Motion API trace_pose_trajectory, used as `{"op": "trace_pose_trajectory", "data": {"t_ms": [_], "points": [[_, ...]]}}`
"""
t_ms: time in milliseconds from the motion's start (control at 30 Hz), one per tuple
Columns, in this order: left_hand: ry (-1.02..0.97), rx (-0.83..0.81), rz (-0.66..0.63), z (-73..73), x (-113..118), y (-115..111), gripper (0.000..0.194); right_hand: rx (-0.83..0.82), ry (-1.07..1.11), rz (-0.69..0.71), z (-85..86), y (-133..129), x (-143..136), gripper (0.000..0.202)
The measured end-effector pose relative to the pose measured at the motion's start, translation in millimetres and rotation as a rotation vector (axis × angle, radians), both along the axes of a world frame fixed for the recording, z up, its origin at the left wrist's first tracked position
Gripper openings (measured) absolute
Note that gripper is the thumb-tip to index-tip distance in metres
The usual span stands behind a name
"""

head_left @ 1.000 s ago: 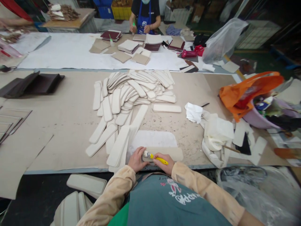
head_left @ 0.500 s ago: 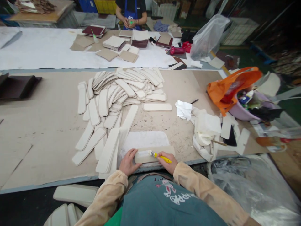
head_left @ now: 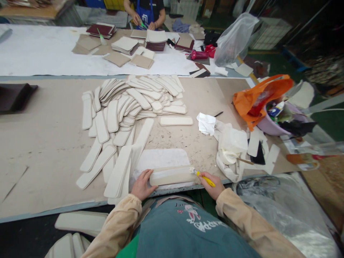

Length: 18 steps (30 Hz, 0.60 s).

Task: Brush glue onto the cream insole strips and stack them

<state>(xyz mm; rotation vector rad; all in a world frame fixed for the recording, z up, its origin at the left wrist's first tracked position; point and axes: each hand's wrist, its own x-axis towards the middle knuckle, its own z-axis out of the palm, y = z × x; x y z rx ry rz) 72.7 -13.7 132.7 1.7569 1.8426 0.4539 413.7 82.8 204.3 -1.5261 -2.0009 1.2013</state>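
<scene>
A long beige rounded strip [head_left: 173, 176] lies near the table's front edge, partly over a white sheet [head_left: 163, 157]. My left hand [head_left: 143, 185] grips its left end, thumb along the near edge and fingers at the far corner. In my right hand [head_left: 215, 186] is a small paintbrush [head_left: 206, 178] with a yellow handle. Its whitish bristles touch the strip's right end. A pale wet-looking streak runs along the strip's far side. Left of the sheet lie several overlapping cream strips [head_left: 119, 172], part of a large loose pile [head_left: 129, 107] beyond.
To the right is a cloth-draped white container [head_left: 233, 143] with a stick across it. Behind it, an orange bag [head_left: 263, 96] leans on a purple basin [head_left: 274, 125]. Across the white table [head_left: 53, 53], a person in a blue apron [head_left: 145, 14] works beside stacked panels [head_left: 126, 44].
My right hand has drawn the paintbrush rightward along the strip, and the pale streak is longer. My left hand still holds the left end. The camera view has shifted slightly.
</scene>
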Motion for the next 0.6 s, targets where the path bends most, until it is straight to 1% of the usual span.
{"op": "trace_pose_trajectory", "data": {"t_ms": [67, 167, 233, 300, 367, 433, 533, 600], "points": [[-0.008, 0.002, -0.003, 1.3, 0.3, 0.0, 0.072, -0.017, 0.034, 0.018, 5.4, -3.0, -8.5, 0.025], [-0.005, -0.006, -0.004, 2.8, 0.2, -0.6, 0.074, -0.181, 0.182, 0.062, 8.9, -9.6, -36.5, 0.024], [0.003, -0.014, -0.010, 3.0, -0.5, -1.0, 0.075, -0.283, 0.268, 0.127, 6.4, -14.4, -60.8, 0.023], [0.005, -0.012, -0.019, 2.4, -1.6, -1.0, 0.076, -0.332, 0.311, 0.201, 0.3, -18.6, -84.2, 0.022], [-0.003, -0.005, -0.030, 1.4, -2.8, -0.4, 0.076, -0.338, 0.325, 0.259, -7.5, -21.6, -103.2, 0.021], [-0.013, 0.004, -0.037, 0.1, -3.9, 0.2, 0.077, -0.332, 0.332, 0.313, -14.8, -23.3, -115.9, 0.020], [-0.016, 0.019, -0.037, -1.7, -4.9, 0.5, 0.077, -0.297, 0.321, 0.405, -21.9, -24.0, -124.5, 0.018], [-0.012, 0.031, -0.042, -2.3, -5.0, 0.3, 0.075, -0.263, 0.300, 0.435, -23.9, -23.6, -125.2, 0.017]]}}
